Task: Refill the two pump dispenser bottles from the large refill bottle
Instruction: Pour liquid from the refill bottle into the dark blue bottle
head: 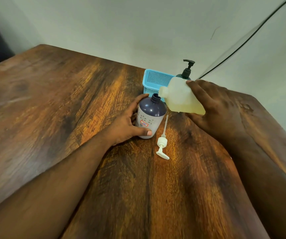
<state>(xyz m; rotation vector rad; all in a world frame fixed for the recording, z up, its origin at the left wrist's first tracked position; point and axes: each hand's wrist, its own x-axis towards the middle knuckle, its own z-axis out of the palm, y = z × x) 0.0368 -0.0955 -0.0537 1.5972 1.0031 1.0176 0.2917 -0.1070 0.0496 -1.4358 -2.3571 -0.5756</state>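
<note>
A purple and white dispenser bottle (150, 118) stands upright on the wooden table (69, 109) with its neck uncovered. My left hand (126, 123) grips its body. My right hand (213, 107) holds the large translucent refill bottle (178, 97) tipped on its side, its mouth right at the purple bottle's neck; pale yellow liquid lies inside. The white pump head (163, 144) lies on the table in front of the purple bottle. A second dispenser with a black pump (187, 69) stands behind the refill bottle, mostly hidden.
A light blue mesh basket (156, 81) sits against the wall behind the bottles. A black cable (242, 44) runs down the wall at the right. The table's right edge is close to my right forearm.
</note>
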